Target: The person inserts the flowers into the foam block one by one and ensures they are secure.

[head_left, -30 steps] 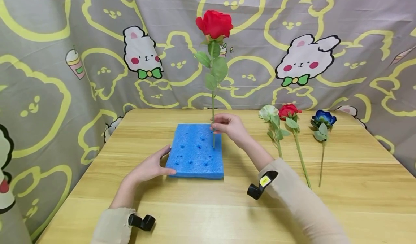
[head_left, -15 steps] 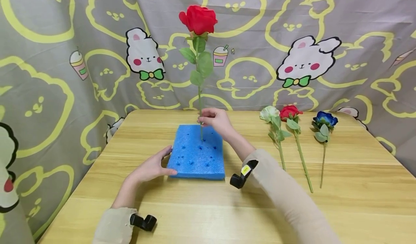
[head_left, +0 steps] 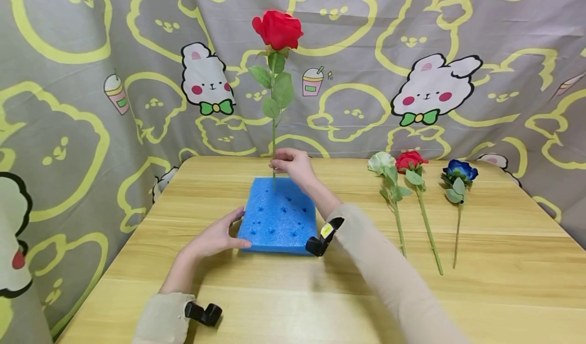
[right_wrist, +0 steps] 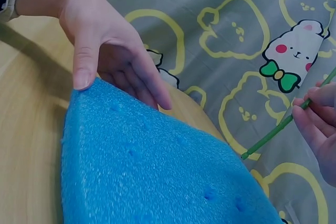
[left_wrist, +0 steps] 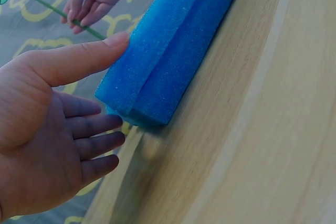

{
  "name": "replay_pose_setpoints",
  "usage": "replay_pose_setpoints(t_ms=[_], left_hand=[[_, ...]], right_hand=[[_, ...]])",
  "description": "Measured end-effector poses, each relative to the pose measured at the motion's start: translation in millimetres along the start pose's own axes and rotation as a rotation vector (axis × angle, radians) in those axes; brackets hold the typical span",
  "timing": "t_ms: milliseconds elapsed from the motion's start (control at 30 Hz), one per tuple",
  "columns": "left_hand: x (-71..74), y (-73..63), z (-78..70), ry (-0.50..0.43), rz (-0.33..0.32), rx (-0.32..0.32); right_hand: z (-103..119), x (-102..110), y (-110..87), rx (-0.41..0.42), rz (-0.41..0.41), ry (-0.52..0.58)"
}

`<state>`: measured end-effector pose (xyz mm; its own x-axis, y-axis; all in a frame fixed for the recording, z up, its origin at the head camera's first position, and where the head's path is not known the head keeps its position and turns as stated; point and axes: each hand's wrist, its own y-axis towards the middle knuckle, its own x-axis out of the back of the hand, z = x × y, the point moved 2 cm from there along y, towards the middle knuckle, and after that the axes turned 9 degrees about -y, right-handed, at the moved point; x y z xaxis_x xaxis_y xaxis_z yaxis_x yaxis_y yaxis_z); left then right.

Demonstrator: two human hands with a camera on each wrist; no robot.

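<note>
My right hand [head_left: 295, 167] pinches the green stem of a red rose [head_left: 279, 30], held upright over the back of a blue foam block [head_left: 281, 222]. In the right wrist view, the lower end of the stem [right_wrist: 268, 137] shows just above the foam, apart from it. The block has several small holes in its top. At its front left corner rests my left hand [head_left: 215, 237]. The left wrist view shows that thumb [left_wrist: 89, 56] touching the foam, while the other fingers stretch loosely alongside.
To the right on the wooden table [head_left: 503, 283] lie a pale white-green rose [head_left: 381, 163], a second red rose [head_left: 410, 161] and a blue flower [head_left: 459, 171], stems toward me. A patterned grey curtain [head_left: 357, 8] hangs behind the table and along its left side.
My right hand has carried the red rose left and toward the back of the foam block. The left hand has stayed at the block's corner.
</note>
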<state>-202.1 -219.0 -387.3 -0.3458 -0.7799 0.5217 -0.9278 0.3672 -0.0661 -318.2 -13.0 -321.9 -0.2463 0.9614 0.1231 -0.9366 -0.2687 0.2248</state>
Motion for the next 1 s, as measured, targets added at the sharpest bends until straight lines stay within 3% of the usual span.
replay_pose_setpoints(t_ms=[500, 1000], left_hand=[[0.2, -1.8, -0.6, 0.014, -0.008, 0.005], [1.2, -1.4, -1.3, 0.019, -0.007, 0.001]], right_hand=[[-17.8, -18.2, 6.0, -0.017, -0.022, -0.038], [-21.6, -20.6, 8.4, -0.039, -0.025, -0.014]])
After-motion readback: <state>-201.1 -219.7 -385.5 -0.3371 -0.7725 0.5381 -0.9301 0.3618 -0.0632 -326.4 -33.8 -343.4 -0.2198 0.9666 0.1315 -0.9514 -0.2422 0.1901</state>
